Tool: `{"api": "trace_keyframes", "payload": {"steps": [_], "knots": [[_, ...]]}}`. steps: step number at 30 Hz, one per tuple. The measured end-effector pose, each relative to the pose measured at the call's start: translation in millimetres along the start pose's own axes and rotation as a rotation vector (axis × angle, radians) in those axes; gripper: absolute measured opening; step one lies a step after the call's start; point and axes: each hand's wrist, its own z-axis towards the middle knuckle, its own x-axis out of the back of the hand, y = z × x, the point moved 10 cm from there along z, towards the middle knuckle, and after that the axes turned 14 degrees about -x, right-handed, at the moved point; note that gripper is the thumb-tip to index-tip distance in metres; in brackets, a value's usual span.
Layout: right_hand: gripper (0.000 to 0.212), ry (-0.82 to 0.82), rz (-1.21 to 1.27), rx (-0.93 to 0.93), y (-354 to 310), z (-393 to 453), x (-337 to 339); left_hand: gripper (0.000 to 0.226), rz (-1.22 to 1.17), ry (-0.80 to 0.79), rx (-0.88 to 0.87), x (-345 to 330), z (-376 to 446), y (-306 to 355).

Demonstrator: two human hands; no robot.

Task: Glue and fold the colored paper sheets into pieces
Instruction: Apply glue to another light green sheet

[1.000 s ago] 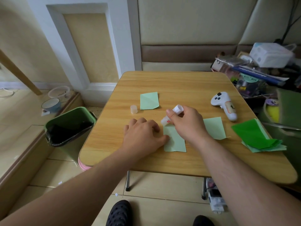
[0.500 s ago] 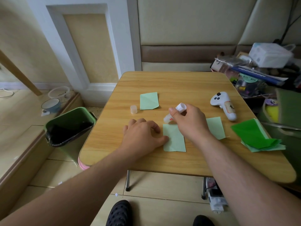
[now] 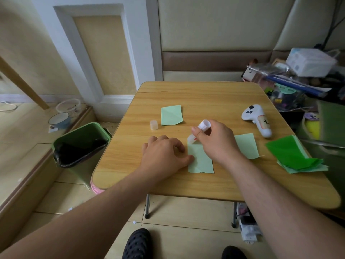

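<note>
A light green folded paper piece [image 3: 201, 161] lies on the wooden table [image 3: 205, 98] in front of me. My left hand [image 3: 164, 152] presses on its left edge with thumb and fingertips. My right hand [image 3: 216, 141] grips a white glue stick [image 3: 198, 132], tilted with its tip down at the paper's top left corner. The glue stick's clear cap [image 3: 153, 125] stands to the left. Another folded light green piece [image 3: 171, 115] lies farther back, and a third [image 3: 246, 145] sits to the right, partly behind my right wrist.
A stack of dark and light green sheets [image 3: 293, 156] lies at the table's right edge. A white handheld controller [image 3: 258, 121] rests at the back right. A green bin [image 3: 80, 144] stands on the floor left of the table. Clutter fills the right side.
My right hand has shifted slightly with the glue stick, bringing its tip down onto the paper's top corner. The left hand stays pressed on the paper.
</note>
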Motion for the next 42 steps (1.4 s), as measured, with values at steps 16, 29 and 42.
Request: {"api": "trace_keyframes", "payload": {"steps": [16, 29, 42], "knots": [[0.028, 0.072, -0.139, -0.013, 13.9, 11.0, 34.1, 0.039, 0.0, -0.052, -0.043, -2.4, -3.8, 8.8], [0.027, 0.004, 0.002, -0.019, 3.3, 0.6, 3.1, 0.032, -0.016, -0.053, -0.111, -4.0, -4.0, 14.2], [0.031, 0.032, -0.062, -0.027, 15.8, 9.3, 14.6, 0.037, -0.03, -0.084, -0.127, -1.9, -1.0, 14.8]]}}
